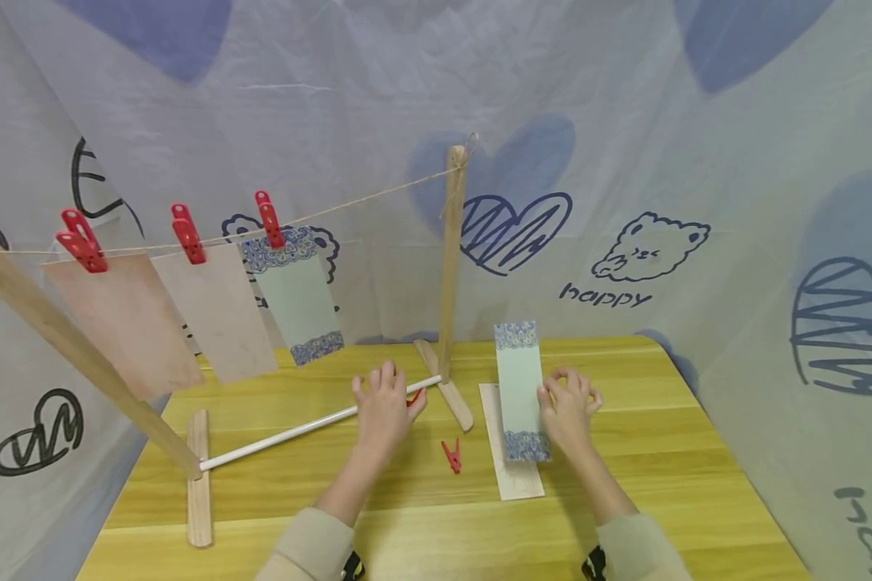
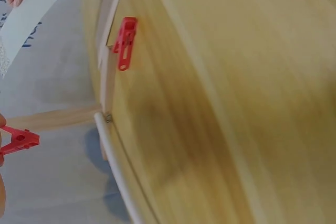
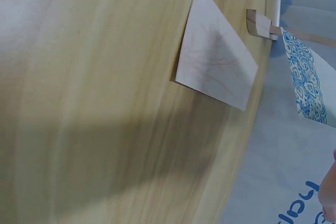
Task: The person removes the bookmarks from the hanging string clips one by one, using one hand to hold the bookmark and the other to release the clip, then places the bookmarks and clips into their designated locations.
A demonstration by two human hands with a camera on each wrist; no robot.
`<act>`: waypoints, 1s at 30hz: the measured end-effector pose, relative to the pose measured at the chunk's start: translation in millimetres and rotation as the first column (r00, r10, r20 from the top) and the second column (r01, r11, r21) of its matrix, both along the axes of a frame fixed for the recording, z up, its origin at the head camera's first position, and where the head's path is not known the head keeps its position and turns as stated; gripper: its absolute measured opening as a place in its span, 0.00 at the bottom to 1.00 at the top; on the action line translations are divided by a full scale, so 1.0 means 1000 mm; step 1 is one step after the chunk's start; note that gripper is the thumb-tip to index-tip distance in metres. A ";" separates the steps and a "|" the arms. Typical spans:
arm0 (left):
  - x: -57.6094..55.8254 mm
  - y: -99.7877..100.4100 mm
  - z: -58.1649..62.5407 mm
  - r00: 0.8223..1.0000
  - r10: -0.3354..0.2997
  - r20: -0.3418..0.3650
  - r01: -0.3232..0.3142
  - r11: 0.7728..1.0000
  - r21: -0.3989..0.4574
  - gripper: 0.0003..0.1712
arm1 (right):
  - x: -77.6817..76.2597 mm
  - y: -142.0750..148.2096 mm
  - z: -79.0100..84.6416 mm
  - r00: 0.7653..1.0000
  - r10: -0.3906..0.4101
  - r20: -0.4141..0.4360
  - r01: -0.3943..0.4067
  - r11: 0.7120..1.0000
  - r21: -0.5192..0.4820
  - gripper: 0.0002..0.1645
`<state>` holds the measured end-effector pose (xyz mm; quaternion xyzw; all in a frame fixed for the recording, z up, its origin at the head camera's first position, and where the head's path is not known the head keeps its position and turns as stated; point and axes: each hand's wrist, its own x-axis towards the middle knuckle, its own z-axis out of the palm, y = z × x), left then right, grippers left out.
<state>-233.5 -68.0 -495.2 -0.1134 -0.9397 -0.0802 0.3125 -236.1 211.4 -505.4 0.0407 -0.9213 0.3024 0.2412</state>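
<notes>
My left hand point(image 1: 383, 407) pinches a red clothespin point(image 2: 22, 139) above the table, left of centre; its legs stick out past the fingertips in the left wrist view. By its right edge, my right hand point(image 1: 570, 407) pinches a pale green paper card point(image 1: 519, 383) with blue lace-patterned bands at both ends. The card is upright, raised over a plain whitish card point(image 1: 517, 484) lying on the table and partly hiding it. Between the hands, another red clothespin point(image 1: 452, 457) lies on the wood.
A twine line point(image 1: 378, 196) runs between two wooden posts point(image 1: 452, 266) joined low down by a white rod point(image 1: 283, 438). Three cards hang from it by red clothespins, among them a patterned one point(image 1: 298, 294) nearest the middle. A printed cloth point(image 1: 647, 161) surrounds the wooden table point(image 1: 647, 452).
</notes>
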 end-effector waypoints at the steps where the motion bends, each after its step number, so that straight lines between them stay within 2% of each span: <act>1: 0.001 0.000 -0.002 1.000 0.005 0.016 -0.005 1.000 -0.005 0.24 | 0.001 0.001 -0.001 1.000 0.000 0.013 0.000 1.000 0.002 0.09; 7: 0.004 0.005 -0.013 0.998 0.028 0.050 -0.026 0.999 -0.042 0.25 | 0.005 0.005 -0.010 0.995 -0.003 0.104 0.003 1.000 0.008 0.11; 15: 0.009 0.010 -0.030 0.993 0.029 0.117 -0.026 0.999 -0.030 0.24 | 0.011 0.010 -0.022 0.990 -0.009 0.144 0.008 1.000 0.008 0.11; 19: 0.012 0.012 -0.036 0.988 0.026 0.149 -0.023 1.000 -0.020 0.25 | 0.013 0.012 -0.028 0.981 -0.011 0.193 0.010 1.000 0.006 0.12; 25: 0.013 0.014 -0.047 0.979 0.029 0.204 -0.024 0.999 -0.026 0.25 | 0.015 0.013 -0.037 0.962 -0.023 0.273 0.016 1.000 0.026 0.13; 30: 0.015 0.018 -0.054 0.963 0.026 0.267 -0.026 1.000 -0.004 0.26 | 0.015 0.013 -0.044 0.957 -0.031 0.288 0.022 0.999 0.034 0.13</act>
